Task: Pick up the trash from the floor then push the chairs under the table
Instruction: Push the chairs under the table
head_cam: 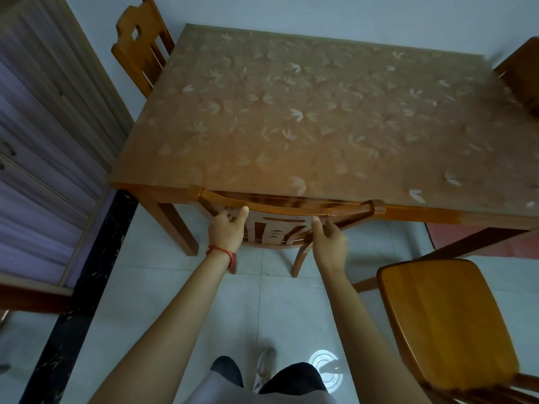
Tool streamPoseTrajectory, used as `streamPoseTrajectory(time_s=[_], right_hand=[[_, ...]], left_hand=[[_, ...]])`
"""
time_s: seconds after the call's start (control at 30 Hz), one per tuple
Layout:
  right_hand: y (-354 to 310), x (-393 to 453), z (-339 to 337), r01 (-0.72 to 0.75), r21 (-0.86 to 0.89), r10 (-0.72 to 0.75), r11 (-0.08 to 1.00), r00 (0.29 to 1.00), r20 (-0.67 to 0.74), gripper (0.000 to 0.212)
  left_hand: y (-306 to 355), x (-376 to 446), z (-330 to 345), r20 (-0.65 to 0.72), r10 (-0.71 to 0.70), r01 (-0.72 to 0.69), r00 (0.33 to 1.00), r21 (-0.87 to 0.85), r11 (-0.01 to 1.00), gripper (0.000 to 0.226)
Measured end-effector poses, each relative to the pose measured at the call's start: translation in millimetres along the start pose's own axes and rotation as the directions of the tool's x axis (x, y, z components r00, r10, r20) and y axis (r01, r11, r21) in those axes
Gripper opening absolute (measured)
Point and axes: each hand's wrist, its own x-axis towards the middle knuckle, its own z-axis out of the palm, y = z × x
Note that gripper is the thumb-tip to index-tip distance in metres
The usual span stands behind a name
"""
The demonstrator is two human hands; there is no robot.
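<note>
Your left hand is on the top rail of the chair in front of you; the thumb lies straight up against the near face of the rail and the fingers curl over behind it, so you have a hold on it. Your right hand is at the same rail further right; its thumb tip touches the underside of the rail, and the other fingers are bent loosely (whether they actually close on the wood I cannot tell). That chair is tucked under the near edge of the table; its backrest sits right against the tabletop rim, and only the back and the two rear legs show.

A second chair stands to your right, out on the floor, its seat fully clear of the table; a third chair is at the table's far left end, its back close to the edge; part of a fourth chair shows at the right end, blurred. A red cord bracelet circles your left wrist; a cabinet lines the left wall.
</note>
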Motion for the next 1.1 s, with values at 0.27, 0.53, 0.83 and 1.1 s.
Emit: streamPoseTrajectory(time_s=[0.27,0.53,0.83,1.1], right_hand=[[26.4,-53.9,-26.6,0.118,-0.355,-0.132,0.927,0.991,-0.014,0.053],[61.0,-136.5,-58.4,0.040,-0.546,-0.125,0.837,0.985,-0.120,0.059],[110.6,-232.3,-113.2,-0.194,-0.530,-0.014,0.825,0.931,-0.364,0.056],[160.4,-307.6,-172.6,-0.413,-0.413,0.097,0.811,0.793,-0.602,0.055]], left_hand=[[-35.5,-37.9,-13.4,0.215,0.310,-0.367,0.926,0.327,0.871,0.059],[-58.6,-83.4,-14.9,0.488,0.520,-0.711,0.701,0.427,0.558,0.063],[-58.7,-159.8,30.1,0.747,0.556,-0.927,0.363,0.231,0.295,0.058],[-48.2,-249.4,77.6,0.837,0.543,-0.994,0.073,0.013,0.113,0.060]])
